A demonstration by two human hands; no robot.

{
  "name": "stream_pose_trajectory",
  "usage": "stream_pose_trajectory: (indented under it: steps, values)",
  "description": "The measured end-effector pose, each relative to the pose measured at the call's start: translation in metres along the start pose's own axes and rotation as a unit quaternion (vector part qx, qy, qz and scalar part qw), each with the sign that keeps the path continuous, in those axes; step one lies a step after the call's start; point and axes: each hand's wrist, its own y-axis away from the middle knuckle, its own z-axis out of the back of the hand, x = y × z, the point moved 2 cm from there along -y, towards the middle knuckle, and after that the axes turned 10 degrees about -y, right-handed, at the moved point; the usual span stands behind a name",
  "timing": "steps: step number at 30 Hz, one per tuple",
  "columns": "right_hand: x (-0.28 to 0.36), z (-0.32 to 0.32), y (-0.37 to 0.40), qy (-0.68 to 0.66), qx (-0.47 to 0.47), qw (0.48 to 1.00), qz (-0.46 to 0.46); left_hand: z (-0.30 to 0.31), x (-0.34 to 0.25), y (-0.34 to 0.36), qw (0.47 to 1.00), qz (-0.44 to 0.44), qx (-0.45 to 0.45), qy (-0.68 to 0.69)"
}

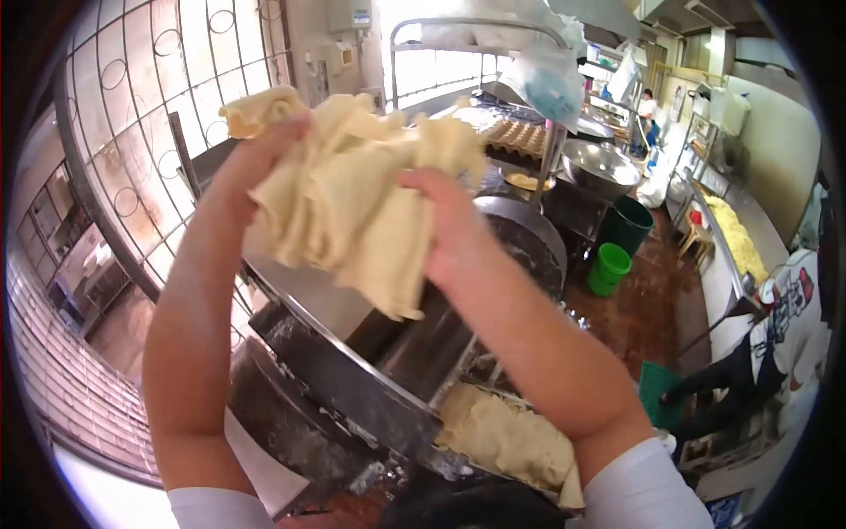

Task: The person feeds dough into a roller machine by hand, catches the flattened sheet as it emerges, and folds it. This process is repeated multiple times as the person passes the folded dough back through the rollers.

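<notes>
A thick bundle of folded, pale yellow dough sheet [344, 194] hangs in the air between my hands, its loose folds drooping at the lower right. My left hand [269, 150] grips the bundle from its left side, with part of the dough lying over the fingers. On the right side, my right hand [454, 220] is closed on the dough, thumb on top and the other fingers mostly hidden. Beneath is a dark metal machine [352, 379] smeared with flour. More pale dough [511, 436] lies at its near end, below my right forearm.
A barred window [167, 97] runs along the left. Farther right are egg trays [515, 138], a large steel bowl [602, 167], a dark green bin [627, 225] and a bright green bucket [609, 269]. A co-worker [775, 335] stands at right near a counter of yellow dough [736, 234].
</notes>
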Motion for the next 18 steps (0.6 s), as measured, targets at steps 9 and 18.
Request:
stream_pose_trajectory:
  steps: [9,18]
  values:
    - [-0.126,0.097,-0.082,0.331,-0.252,0.881,-0.225,0.180,0.135,-0.090,0.763,0.065,-0.188,-0.615]
    - [-0.099,0.061,-0.130,0.764,0.046,0.635,0.108,0.166,0.143,-0.086,0.811,0.166,-0.177,-0.532]
